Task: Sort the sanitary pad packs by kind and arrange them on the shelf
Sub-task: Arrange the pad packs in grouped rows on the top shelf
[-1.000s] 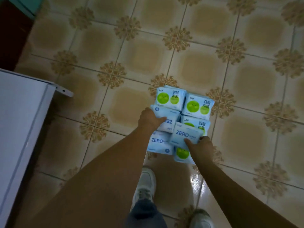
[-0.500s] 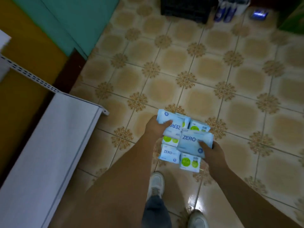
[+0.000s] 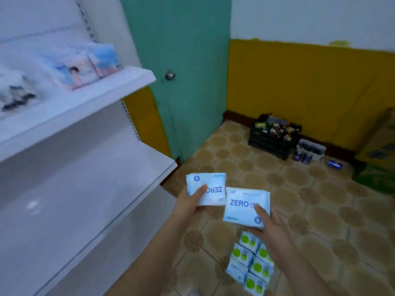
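A: Both hands have come up off the floor since the earlier frames, each carrying one pack away from the pile; the view has swung up from the tiles to the shelf unit.

B: Left side?

A: Left hand (image 3: 191,202) grips a white-and-blue ZERO pack (image 3: 208,189), thumb curled over its face, lettering turned upside down. It is held in the air just beside the front corner of the lower shelf board (image 3: 85,189), not touching it.

B: Right side?

A: Right hand (image 3: 272,228) holds a second ZERO pack (image 3: 245,207), lettering upright, thumb on top near the pack's lower right corner, fingers underneath. The two held packs sit side by side, their near corners about touching; contact not resolved.

B: Remaining stock?

A: Green-dot packs (image 3: 250,261) lie clustered on the tiled floor (image 3: 320,210) under the right wrist, packed edge to edge. At least one pale pack at the cluster's left edge shows no green dot; kind not readable.

B: Shelving?

A: Upper shelf board (image 3: 74,103) carries blurred light-blue packages (image 3: 85,65). Print illegible.

B: Surroundings?

A: Green door (image 3: 181,82) with a round knob behind the shelf. Black crate (image 3: 273,135) of small items stands against the yellow wall.
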Motion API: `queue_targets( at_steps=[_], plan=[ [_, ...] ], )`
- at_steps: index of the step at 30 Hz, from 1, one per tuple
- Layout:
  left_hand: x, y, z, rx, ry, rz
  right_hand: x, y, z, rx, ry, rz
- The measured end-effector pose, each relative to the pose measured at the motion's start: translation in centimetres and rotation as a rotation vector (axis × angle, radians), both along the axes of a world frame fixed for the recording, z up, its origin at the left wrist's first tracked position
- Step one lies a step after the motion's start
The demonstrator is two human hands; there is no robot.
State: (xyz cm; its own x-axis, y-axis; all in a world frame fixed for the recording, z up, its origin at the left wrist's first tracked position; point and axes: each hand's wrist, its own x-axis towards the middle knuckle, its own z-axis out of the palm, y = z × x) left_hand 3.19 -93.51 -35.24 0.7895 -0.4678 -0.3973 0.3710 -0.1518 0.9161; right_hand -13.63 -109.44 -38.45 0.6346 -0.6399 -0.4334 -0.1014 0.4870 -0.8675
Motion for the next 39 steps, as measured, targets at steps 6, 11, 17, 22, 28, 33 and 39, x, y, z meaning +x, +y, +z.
queue_targets(
  at_steps=[6,11,17,22,28,33,39],
  plan=[
    [-1.2,14.1,14.6,-0.080,-0.198,0.196,4.1,10.4,12.8,-0.067,-0.177,0.311],
    [-1.2,25.9,23.2,-0.099,-0.402,0.309,8.3,20.6,21.6,-0.202,-0.343,0.493],
    [-1.9,44.8,28.5,-0.115,-0.528,0.549,12.9,38.0,27.8,-0.259,-0.460,0.742],
    [-3.7,59.9,30.0,-0.071,-0.599,0.691,15.8,53.5,29.6,-0.263,-0.524,0.855],
    [-4.6,72.6,31.3,-0.023,-0.633,0.818,18.3,66.8,30.9,-0.293,-0.539,0.968],
    [-3.6,80.0,31.1,-0.031,-0.591,0.937,20.7,74.5,31.2,-0.315,-0.556,1.073],
    [1.4,88.1,30.3,-0.053,-0.515,1.013,28.0,82.5,32.0,-0.303,-0.500,1.253]
  ],
)
